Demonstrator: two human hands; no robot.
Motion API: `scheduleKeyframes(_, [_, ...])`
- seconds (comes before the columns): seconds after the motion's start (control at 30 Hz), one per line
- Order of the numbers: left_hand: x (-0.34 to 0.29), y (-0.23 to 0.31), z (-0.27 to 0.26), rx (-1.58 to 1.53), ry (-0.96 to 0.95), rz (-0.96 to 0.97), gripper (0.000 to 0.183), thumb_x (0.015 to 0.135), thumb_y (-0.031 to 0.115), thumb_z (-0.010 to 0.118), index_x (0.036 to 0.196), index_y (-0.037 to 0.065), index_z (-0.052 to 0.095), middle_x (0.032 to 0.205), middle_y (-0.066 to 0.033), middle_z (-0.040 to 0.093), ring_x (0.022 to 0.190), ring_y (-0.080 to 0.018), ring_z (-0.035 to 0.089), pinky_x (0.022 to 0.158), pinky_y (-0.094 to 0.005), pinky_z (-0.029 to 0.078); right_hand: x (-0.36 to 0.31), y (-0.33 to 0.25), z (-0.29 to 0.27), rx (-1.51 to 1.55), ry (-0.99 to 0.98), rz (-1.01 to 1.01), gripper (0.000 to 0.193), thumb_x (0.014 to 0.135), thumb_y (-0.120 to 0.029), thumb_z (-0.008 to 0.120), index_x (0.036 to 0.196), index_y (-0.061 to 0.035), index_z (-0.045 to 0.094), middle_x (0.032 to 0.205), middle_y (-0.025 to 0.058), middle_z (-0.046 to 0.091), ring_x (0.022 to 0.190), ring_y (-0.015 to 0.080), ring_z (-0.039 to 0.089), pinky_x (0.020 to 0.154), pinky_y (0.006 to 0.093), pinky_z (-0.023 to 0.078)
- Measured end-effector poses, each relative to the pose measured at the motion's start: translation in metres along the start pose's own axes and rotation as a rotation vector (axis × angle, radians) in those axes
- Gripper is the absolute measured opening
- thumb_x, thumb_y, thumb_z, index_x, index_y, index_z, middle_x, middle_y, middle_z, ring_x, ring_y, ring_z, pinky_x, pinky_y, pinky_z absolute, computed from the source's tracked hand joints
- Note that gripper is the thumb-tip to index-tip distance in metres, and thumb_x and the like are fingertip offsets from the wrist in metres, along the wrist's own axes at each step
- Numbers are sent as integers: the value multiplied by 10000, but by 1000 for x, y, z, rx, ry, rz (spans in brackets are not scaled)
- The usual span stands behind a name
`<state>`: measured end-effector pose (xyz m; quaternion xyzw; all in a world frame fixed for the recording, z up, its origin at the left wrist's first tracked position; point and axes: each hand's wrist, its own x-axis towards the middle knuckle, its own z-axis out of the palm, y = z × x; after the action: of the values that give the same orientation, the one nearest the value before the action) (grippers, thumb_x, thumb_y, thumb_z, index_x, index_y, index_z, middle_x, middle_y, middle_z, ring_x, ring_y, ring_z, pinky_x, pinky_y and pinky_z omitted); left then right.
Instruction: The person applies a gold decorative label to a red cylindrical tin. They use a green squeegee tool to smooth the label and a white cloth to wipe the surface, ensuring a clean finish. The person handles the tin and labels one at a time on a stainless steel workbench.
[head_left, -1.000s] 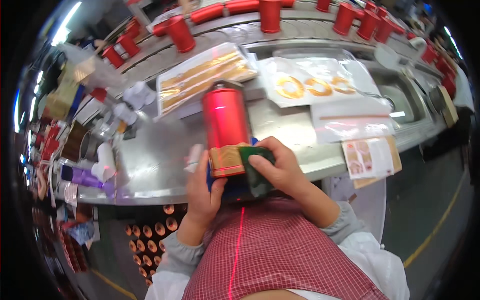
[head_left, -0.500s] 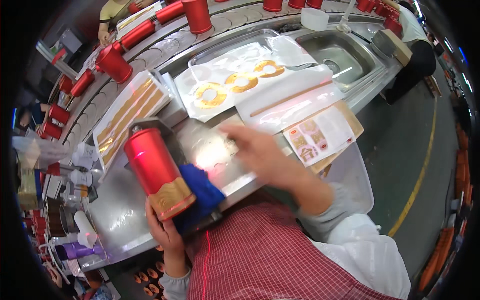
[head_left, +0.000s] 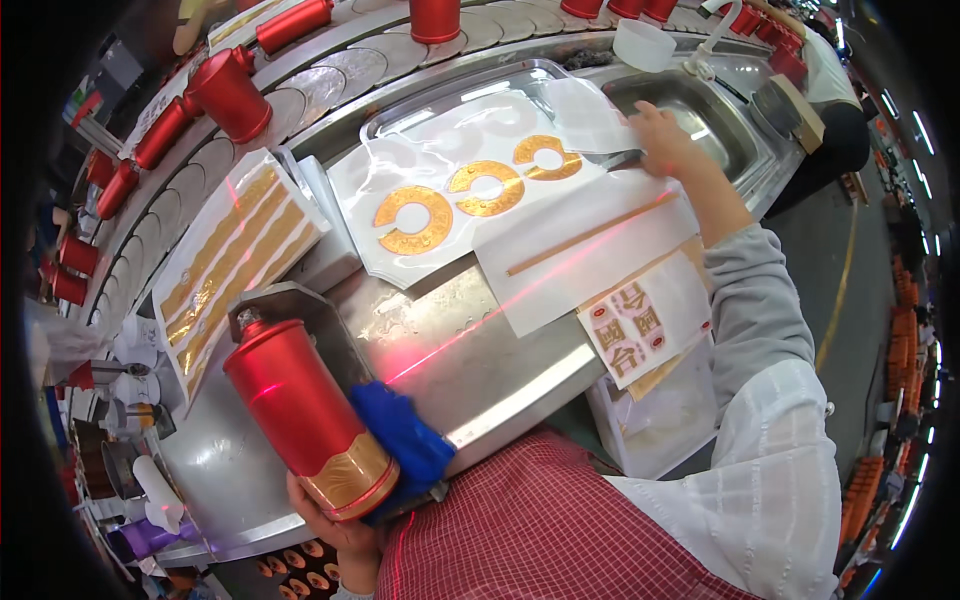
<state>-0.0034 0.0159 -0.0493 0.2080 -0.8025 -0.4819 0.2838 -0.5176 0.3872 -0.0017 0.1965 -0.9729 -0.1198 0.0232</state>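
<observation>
A red metallic bottle with a gold band around its base lies slanted in a metal holder at the bench's near left. Wrapped under its base end is my left hand; part of that hand is hidden by the bottle. A blue cloth is bunched beside the bottle. My right hand is stretched to the far right, fingers apart, over the sink's near edge by a translucent sheet. Left of it, gold C-shaped stickers lie on a white backing sheet.
Gold strip stickers lie on a sheet at left. A backing sheet with one thin gold strip overlaps printed label sheets above a white bin. Behind run a conveyor with red bottles, a sink and a white bowl.
My right hand has moved from the bench's middle to the far right, by the sink. My left hand stays at the bottle's base. The view has shifted somewhat.
</observation>
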Motion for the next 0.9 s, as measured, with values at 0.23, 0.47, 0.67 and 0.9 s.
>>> scheduleKeyframes(0.23, [2, 0, -1, 30, 17, -3, 902, 924, 657, 410, 1439, -64, 241, 1419, -196, 382, 1280, -284, 432, 1063, -400, 340, -7, 13, 24, 108, 270, -260, 447, 729, 49, 578, 1166, -49, 576, 1259, 110, 527, 1216, 324, 470, 974, 397, 464])
scheduleKeyframes(0.47, [3, 2, 0, -1, 6, 9, 897, 931, 646, 411, 1436, -75, 240, 1415, -195, 389, 1286, -286, 428, 1066, -400, 338, -1, 21, 17, 116, 405, -411, 273, 748, 36, 552, 1012, -21, 588, 1187, 127, 565, 1171, 340, 505, 958, 402, 466])
scheduleKeyframes(0.67, [4, 5, 2, 28, 14, 6, 872, 935, 626, 431, 1425, -76, 265, 1402, -199, 398, 1279, -291, 436, 1066, -392, 332, -2, 14, 12, 124, 508, -369, 181, 775, 2, 581, 953, -30, 572, 1158, 156, 578, 1142, 354, 523, 933, 425, 474])
scheduleKeyframes(0.9, [8, 7, -4, 43, -40, 41, 837, 951, 581, 442, 1426, -85, 260, 1401, -199, 402, 1272, -280, 443, 1060, -385, 341, 5, -1, 17, 219, 591, -441, 139, 802, -35, 630, 925, -31, 567, 1126, 151, 589, 1089, 357, 545, 920, 429, 479])
